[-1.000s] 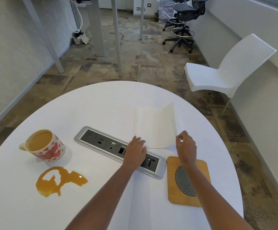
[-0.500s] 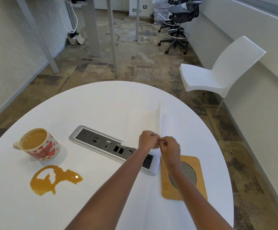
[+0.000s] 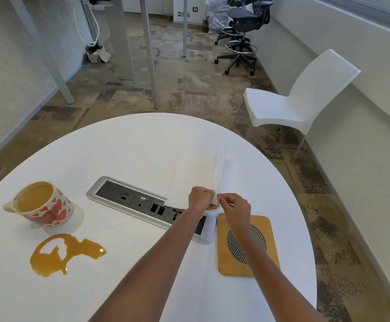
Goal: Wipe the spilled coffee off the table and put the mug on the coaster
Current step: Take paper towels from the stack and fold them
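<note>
A white paper towel (image 3: 195, 173) lies folded on the round white table (image 3: 131, 140), its right half standing up along a crease. My left hand (image 3: 199, 198) and my right hand (image 3: 234, 205) meet at its near edge, both pinching the towel. A mug (image 3: 41, 204) with red hearts, full of coffee, stands at the left. A brown coffee spill (image 3: 61, 255) spreads just in front of the mug. A square bamboo coaster (image 3: 246, 245) with a round mesh centre lies under my right forearm.
A silver power-socket strip (image 3: 128, 198) is set into the table between the mug and the towel. A white plastic chair (image 3: 301, 98) stands past the table's right edge. Desk legs and a black office stool stand on the floor beyond.
The towel, flat a second ago, has been folded over; my hands came together at its near edge. In the last half second they have hardly moved.
</note>
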A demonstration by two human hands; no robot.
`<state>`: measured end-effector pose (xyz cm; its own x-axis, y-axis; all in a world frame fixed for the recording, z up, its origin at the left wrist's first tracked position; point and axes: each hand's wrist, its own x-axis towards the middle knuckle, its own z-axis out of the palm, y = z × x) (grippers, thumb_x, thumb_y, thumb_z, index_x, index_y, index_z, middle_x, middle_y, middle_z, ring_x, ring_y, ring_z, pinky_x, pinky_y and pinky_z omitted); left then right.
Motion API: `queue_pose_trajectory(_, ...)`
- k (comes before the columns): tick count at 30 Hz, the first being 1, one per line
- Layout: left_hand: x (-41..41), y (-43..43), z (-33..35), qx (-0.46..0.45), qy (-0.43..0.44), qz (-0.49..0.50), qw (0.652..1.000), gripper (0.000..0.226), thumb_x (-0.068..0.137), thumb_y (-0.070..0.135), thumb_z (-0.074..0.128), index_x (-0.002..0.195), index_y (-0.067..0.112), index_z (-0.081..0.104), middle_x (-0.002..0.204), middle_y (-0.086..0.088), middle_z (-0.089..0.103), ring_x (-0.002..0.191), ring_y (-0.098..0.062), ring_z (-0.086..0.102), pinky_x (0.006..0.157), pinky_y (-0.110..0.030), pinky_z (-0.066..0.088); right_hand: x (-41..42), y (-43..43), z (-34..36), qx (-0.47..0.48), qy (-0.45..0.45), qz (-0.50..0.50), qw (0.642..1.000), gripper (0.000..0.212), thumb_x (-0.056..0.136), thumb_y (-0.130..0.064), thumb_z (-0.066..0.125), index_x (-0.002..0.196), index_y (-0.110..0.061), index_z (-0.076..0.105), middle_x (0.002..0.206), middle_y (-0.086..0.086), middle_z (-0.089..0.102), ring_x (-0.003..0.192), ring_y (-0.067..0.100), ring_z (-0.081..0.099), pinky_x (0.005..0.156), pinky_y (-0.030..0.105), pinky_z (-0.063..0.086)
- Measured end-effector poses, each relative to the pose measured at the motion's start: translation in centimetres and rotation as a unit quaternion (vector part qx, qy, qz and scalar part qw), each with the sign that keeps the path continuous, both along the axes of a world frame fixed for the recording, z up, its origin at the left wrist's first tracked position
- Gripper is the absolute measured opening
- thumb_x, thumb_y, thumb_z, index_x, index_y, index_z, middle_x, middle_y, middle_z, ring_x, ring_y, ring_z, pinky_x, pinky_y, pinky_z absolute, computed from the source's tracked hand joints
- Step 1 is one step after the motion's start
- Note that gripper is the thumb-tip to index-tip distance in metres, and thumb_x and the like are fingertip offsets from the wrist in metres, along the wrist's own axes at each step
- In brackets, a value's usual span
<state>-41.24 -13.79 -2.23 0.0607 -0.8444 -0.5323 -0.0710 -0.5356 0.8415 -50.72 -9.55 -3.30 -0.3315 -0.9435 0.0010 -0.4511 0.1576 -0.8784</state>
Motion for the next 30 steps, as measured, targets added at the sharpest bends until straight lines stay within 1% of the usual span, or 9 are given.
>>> queue_pose_trajectory(4,0.4,-0.1,1.1,-0.062,-0.076,0.020,0.995,0.033,0.089,0.007,0.048,0.057,0.013,0.044,0.070,-0.004,0.055,0.064,-0.025,0.057,0.081,-0.040,0.055,-0.8,0.0,0.1,0.042,-0.023,-0.034,0.998,0.020,0.089,-0.009,0.059,0.099,0.003,0.071,0.102,0.015,0.073,0.085,0.015,0.062,0.072,0.014,0.045)
queue_pose_trajectory(7,1.2,-0.3,2.6,-0.128,-0.116,0.019,0.985,0.019,0.089,0.011,0.048,0.071,0.005,0.054,0.070,-0.001,0.052,0.074,-0.021,0.051,0.067,-0.032,0.046,-1.8,0.0,-0.1,0.096,0.006,-0.040,0.995,0.026,0.091,-0.010,0.053,0.099,0.011,0.067,0.107,0.025,0.070,0.100,0.035,0.064,0.084,0.034,0.049)
queue_pose_trajectory(9,1.9,-0.5,3.9,-0.168,-0.117,0.024,0.979,0.016,0.089,0.012,0.048,0.080,0.004,0.059,0.078,0.001,0.054,0.066,-0.011,0.052,0.054,-0.021,0.039,-2.2,0.1,-0.2,0.121,0.034,-0.034,0.991,0.028,0.093,-0.011,0.050,0.108,0.007,0.065,0.119,0.021,0.065,0.116,0.033,0.056,0.097,0.035,0.044)
queue_pose_trajectory(12,3.0,-0.9,5.8,-0.207,-0.078,0.038,0.974,0.031,0.090,0.010,0.046,0.059,0.016,0.044,0.063,0.007,0.045,0.040,0.003,0.047,0.038,-0.008,0.030,-2.0,0.3,0.4,0.101,0.036,-0.033,0.994,0.029,0.094,-0.013,0.049,0.117,0.001,0.062,0.128,0.015,0.059,0.126,0.026,0.047,0.105,0.034,0.035)
queue_pose_trajectory(15,4.0,-1.2,7.5,-0.219,-0.023,0.043,0.974,0.036,0.091,0.011,0.046,0.058,0.017,0.036,0.058,0.003,0.031,0.050,-0.010,0.030,0.047,-0.021,0.024,-1.0,0.1,1.4,0.105,-0.002,-0.022,0.994,0.031,0.095,-0.017,0.047,0.119,-0.001,0.060,0.123,0.013,0.060,0.120,0.025,0.051,0.098,0.031,0.038)
queue_pose_trajectory(17,4.6,-1.1,8.6,-0.224,0.032,0.057,0.972,0.034,0.093,0.010,0.045,0.061,0.019,0.036,0.061,0.002,0.027,0.054,-0.011,0.022,0.049,-0.022,0.020,0.2,0.0,2.2,0.139,-0.114,-0.007,0.984,0.036,0.096,-0.022,0.046,0.122,0.000,0.057,0.108,0.011,0.060,0.103,0.023,0.054,0.083,0.029,0.041)
queue_pose_trajectory(23,6.2,0.3,11.0,-0.172,0.249,0.133,0.944,0.020,0.094,0.015,0.043,0.077,0.015,0.053,0.072,-0.006,0.046,0.063,-0.016,0.041,0.045,-0.015,0.035,4.2,1.1,3.5,0.273,-0.506,0.007,0.818,0.063,0.095,-0.045,0.042,0.139,-0.001,0.031,0.136,0.028,0.044,0.125,0.040,0.048,0.095,0.043,0.043)
queue_pose_trajectory(27,8.3,0.6,11.3,-0.139,0.334,0.178,0.915,0.021,0.091,0.020,0.040,0.077,0.015,0.054,0.075,-0.004,0.049,0.064,-0.017,0.042,0.056,-0.025,0.022,6.7,2.5,3.0,0.287,-0.605,0.020,0.742,0.076,0.084,-0.055,0.050,0.134,0.001,0.038,0.107,0.021,0.056,0.081,0.029,0.061,0.086,0.039,0.051)
queue_pose_trajectory(30,10.3,1.1,11.0,-0.168,0.308,0.201,0.915,0.023,0.092,0.017,0.039,0.076,0.014,0.056,0.072,-0.002,0.050,0.063,-0.015,0.046,0.052,-0.023,0.032,7.4,2.8,3.3,0.237,-0.645,-0.002,0.726,0.055,0.088,-0.041,0.056,0.131,-0.006,0.051,0.109,0.013,0.064,0.079,0.022,0.067,0.069,0.030,0.060)
